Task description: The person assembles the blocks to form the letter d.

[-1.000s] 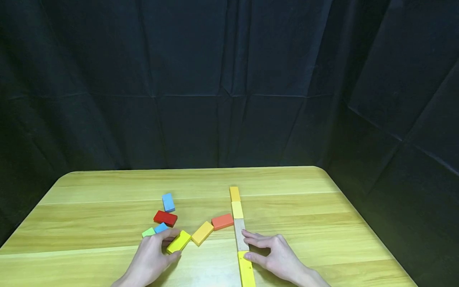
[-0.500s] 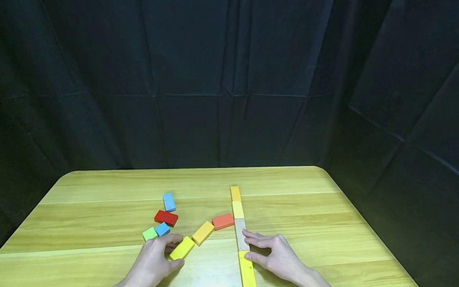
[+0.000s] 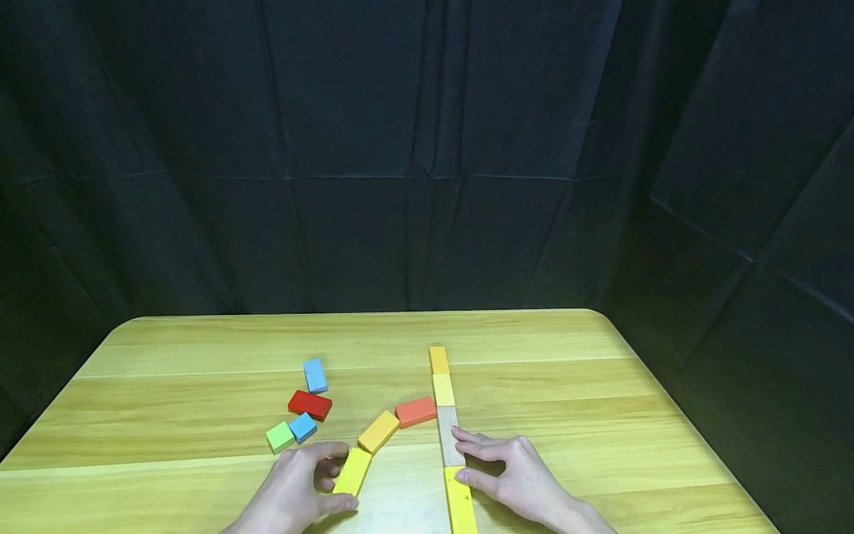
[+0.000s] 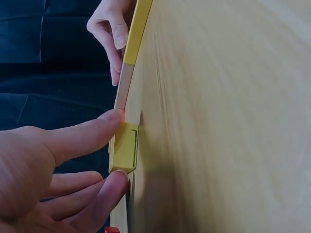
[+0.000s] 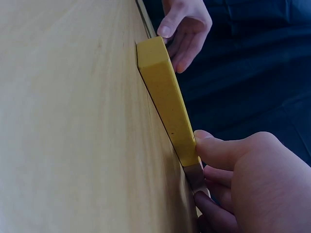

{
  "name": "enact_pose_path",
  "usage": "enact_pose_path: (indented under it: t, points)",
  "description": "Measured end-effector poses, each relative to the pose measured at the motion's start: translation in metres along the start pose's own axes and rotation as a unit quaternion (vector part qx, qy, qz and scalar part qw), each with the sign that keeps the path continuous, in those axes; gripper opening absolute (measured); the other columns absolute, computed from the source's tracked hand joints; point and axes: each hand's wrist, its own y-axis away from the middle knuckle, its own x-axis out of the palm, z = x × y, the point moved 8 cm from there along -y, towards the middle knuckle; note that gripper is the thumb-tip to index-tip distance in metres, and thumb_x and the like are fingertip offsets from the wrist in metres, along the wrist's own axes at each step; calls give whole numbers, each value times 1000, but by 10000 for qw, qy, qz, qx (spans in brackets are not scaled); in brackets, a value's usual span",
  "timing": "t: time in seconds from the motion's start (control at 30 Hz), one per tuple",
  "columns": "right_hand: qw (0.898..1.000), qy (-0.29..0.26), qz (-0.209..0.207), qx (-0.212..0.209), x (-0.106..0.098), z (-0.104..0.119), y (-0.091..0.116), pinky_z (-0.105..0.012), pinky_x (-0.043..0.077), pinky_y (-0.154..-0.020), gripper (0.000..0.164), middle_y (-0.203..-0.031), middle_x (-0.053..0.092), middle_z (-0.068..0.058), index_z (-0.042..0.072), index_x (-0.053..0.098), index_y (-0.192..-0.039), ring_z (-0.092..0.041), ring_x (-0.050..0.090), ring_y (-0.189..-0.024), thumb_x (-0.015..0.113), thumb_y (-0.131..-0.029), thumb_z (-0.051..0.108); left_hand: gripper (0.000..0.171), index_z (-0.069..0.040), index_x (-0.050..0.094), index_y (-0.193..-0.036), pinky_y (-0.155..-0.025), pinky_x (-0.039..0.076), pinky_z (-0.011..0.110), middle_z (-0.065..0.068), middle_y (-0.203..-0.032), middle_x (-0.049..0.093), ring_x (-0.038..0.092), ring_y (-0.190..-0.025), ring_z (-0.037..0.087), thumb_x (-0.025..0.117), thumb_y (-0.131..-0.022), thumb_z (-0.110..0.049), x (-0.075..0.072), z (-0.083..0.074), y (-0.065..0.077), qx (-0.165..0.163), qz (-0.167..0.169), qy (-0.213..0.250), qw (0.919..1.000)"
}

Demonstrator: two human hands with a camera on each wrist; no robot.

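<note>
My left hand [image 3: 296, 486] pinches a yellow block [image 3: 352, 471] between thumb and fingers, low at the table. In the left wrist view, the yellow block [image 4: 124, 148] sits between the thumb above and a fingertip below. Its far end meets an orange-yellow block [image 3: 379, 432], which touches a coral block [image 3: 416, 411]. To the right, my right hand [image 3: 510, 475] rests against a straight row, thumb on a long yellow block [image 3: 459, 500], fingertips on a grey block [image 3: 449, 437]. Beyond these, the row continues with a pale yellow block [image 3: 443, 390] and an orange block [image 3: 438, 360].
Left of the line lie a light blue block [image 3: 315, 375], a red block [image 3: 310, 405], a smaller blue block [image 3: 303, 428] and a green block [image 3: 279, 437]. They lie on the wooden table [image 3: 567, 386], with dark curtains [image 3: 347, 148] behind and at the right.
My left hand has slid the yellow block right and nearer, turning it steeper, against the orange-yellow block's near end. The green and small blue blocks are now fully uncovered. My right hand stays put.
</note>
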Motion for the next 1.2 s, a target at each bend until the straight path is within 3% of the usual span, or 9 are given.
enact_pose_path:
  t: [0.13,0.33,0.7,1.0,1.2]
  points:
    - [10000,26,-31,-64,0,1,0,-36,50,-103,47,-134,63,12,10,73,-120,-20,61,-123,73,-89,45,66,2,65,-123,-71,58,22,5,-101,71,67,-81,12,93,-66,-17,1,3,-1,-147,207,361,9990]
    - [9999,47,-53,-80,0,1,0,-37,51,-103,47,-133,63,12,10,73,-119,-20,61,-122,73,-88,45,66,4,62,-126,-80,60,28,11,-109,71,70,-93,23,91,-68,-10,3,2,0,-4,343,608,9976]
    - [10000,-55,-45,-61,0,0,0,-34,50,-103,48,-134,63,12,10,73,-121,-21,61,-123,73,-88,45,65,8,60,-129,-80,60,28,14,-111,68,69,-97,27,87,-70,-1,7,-1,0,47,474,898,9948]
    - [10000,48,-29,-28,0,-1,0,-35,50,-104,47,-134,62,13,11,73,-120,-19,60,-123,74,-88,45,63,1,63,-127,-80,58,23,6,-106,68,68,-92,18,89,-70,-9,8,-2,0,92,413,682,9968]
    - [10000,47,0,24,0,-1,0,-36,49,-105,47,-134,62,14,12,73,-120,-18,60,-124,74,-87,45,63,0,65,-124,-83,58,27,9,-113,70,70,-95,21,91,-69,-14,8,-2,1,215,207,486,9984]
